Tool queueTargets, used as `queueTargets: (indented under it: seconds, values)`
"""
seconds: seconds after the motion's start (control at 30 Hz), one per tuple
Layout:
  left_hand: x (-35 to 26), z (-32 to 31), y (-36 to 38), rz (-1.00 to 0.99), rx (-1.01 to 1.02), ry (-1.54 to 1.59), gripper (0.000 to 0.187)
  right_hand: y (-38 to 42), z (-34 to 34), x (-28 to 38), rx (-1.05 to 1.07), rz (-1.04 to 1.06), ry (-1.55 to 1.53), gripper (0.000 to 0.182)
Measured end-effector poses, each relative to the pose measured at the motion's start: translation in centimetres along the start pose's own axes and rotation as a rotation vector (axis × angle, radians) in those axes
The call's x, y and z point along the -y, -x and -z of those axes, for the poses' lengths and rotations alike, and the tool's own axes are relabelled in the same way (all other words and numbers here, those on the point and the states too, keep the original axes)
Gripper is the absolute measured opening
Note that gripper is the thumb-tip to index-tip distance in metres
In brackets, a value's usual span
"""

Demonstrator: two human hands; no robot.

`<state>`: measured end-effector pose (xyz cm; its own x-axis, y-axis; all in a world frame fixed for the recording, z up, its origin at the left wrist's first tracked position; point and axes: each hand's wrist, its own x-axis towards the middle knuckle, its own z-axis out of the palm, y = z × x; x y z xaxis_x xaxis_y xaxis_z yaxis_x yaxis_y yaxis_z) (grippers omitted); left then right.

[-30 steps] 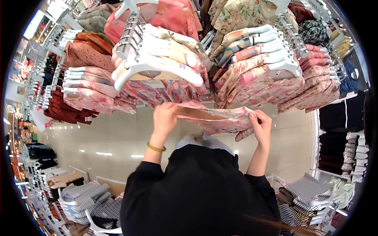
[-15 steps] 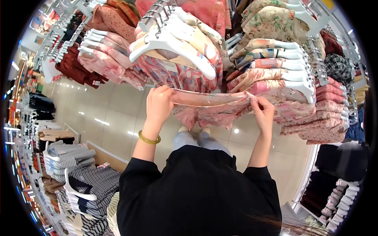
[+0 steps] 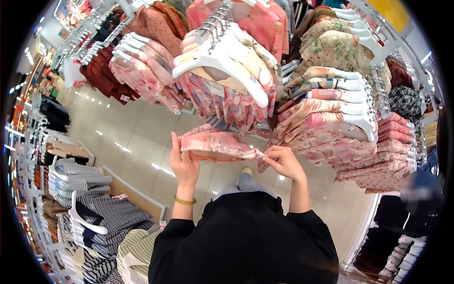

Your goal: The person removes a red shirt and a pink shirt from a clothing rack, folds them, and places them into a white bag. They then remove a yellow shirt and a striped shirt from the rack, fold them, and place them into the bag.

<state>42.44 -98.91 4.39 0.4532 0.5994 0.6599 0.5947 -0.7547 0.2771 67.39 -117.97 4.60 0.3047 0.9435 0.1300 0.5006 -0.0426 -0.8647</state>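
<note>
A pink patterned garment (image 3: pixel 215 145) is stretched between my two hands over the tiled floor, partly folded over. My left hand (image 3: pixel 184 163), with a yellow-green bangle (image 3: pixel 185 200) on its wrist, holds the garment's left end, with a finger pointing up. My right hand (image 3: pixel 283 162) pinches the right end, where the fabric is bunched and narrow. Just beyond the garment hangs a row of pink patterned tops, the front one on a white hanger (image 3: pixel 222 64).
More floral tops (image 3: pixel 326 128) hang on a rack to the right. Pink tops (image 3: pixel 144 71) hang at the upper left. Striped clothes (image 3: pixel 116 215) lie at the lower left beside a white hanger (image 3: pixel 82 217). Dark folded clothes (image 3: pixel 390 210) are at the lower right.
Both hands have moved down and closer together. The garment has gone from stretched wide to partly folded over. The racks have shifted in view, mostly downward.
</note>
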Motion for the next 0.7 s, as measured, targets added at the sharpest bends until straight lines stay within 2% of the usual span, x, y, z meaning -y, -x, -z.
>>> queueTargets:
  seconds: [0.13,0.2,0.27,0.37,0.43,0.47,0.53,0.57,0.6,0.7]
  values:
    - [1.5,3.4,3.4,-0.071,-0.125,0.028,0.055,-0.3,-2.5,2.2,0.156,0.020,-0.013,0.006]
    - [1.7,5.2,4.4,-0.097,-0.270,0.011,0.051,-0.2,-3.8,3.6,0.181,0.098,-0.039,0.013]
    - [2.1,7.0,5.5,-0.038,-0.269,-0.011,0.051,-0.2,-5.0,4.0,0.218,0.080,-0.062,0.014]
    - [2.6,9.6,6.5,0.056,-0.185,-0.097,0.046,-0.1,-6.6,4.2,0.236,0.047,-0.015,0.014]
    - [2.4,11.4,6.2,0.112,-0.145,-0.159,0.046,-0.2,-7.5,4.6,0.103,0.133,0.002,0.011]
    - [2.5,12.0,6.1,0.154,-0.103,-0.206,0.047,-0.4,-7.8,4.8,0.114,0.142,0.000,0.011]
    - [3.7,12.7,6.4,0.236,-0.069,-0.185,0.051,-0.8,-8.2,5.2,-0.036,0.136,-0.027,0.011]
    - [4.3,13.1,6.1,0.225,-0.024,-0.189,0.051,-1.1,-8.3,5.4,-0.054,0.101,-0.071,0.016]
    - [4.6,13.4,6.0,0.215,0.028,-0.191,0.050,-1.4,-8.2,5.8,0.007,-0.039,-0.140,0.021]
    - [5.1,13.9,5.2,0.262,0.060,-0.139,0.053,-2.2,-8.3,6.8,0.011,-0.114,-0.214,0.025]
